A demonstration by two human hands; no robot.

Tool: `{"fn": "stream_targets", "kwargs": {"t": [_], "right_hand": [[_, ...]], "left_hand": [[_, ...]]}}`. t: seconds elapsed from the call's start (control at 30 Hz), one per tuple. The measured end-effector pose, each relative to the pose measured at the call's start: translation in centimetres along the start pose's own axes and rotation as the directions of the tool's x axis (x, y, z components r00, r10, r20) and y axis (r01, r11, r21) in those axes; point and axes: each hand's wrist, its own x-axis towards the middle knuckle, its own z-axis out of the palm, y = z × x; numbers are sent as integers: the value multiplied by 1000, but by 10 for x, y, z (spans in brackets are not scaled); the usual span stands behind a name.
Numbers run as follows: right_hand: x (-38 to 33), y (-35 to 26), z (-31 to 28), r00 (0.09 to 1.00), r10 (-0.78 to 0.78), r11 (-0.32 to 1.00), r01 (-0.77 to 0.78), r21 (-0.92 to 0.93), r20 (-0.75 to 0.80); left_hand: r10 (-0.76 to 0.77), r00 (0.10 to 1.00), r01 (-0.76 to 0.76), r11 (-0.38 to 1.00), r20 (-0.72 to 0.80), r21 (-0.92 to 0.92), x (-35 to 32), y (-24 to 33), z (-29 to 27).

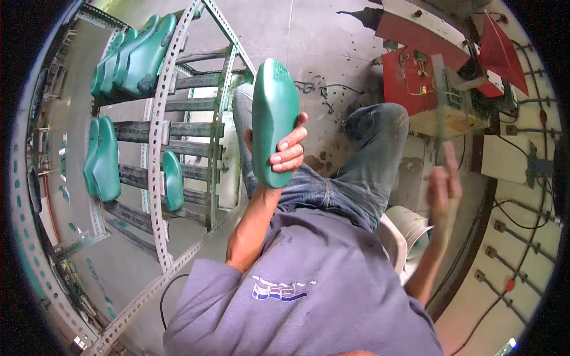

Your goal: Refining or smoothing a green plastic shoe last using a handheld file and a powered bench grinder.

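My left hand [288,148] grips a green shoe last [274,113] near its lower end, holding it upright in front of my lap. The last has a smooth, shiny surface, and my fingers wrap round its right side. Off to the right, my right hand [440,187] is raised and smeared by motion. It holds a long, thin, flat grey-green tool [440,107] that points up; blur hides its exact kind. A clear gap separates this tool from the last.
On my left stands a perforated metal rack [159,136] with dark padded bars. Several green lasts [143,59] rest on its upper level, with more lasts [102,160] lower down. A red machine [409,80] is at the far right. Behind my right arm sits a white bucket [409,228].
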Motion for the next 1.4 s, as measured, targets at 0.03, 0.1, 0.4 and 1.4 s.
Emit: {"fn": "stream_targets", "kwargs": {"t": [0.03, 0.1, 0.4, 1.4], "right_hand": [[-4, 28, 27, 999, 11, 998, -13, 59, 41], [-12, 26, 75, 971, 168, 961, -200, 192, 170], [31, 38, 138, 928, 191, 900, -296, 320, 321], [202, 95, 233, 748, 514, 682, -653, 329, 420]], "left_hand": [[-18, 1000, 18, 1000, 14, 4, -3, 2, -3], [-37, 999, 35, 998, 29, 50, -4, 10, 0], [-45, 997, 65, 929, -66, 364, 44, 37, 37], [656, 631, 555, -8, -415, 832, 79, 79, -10]]}}
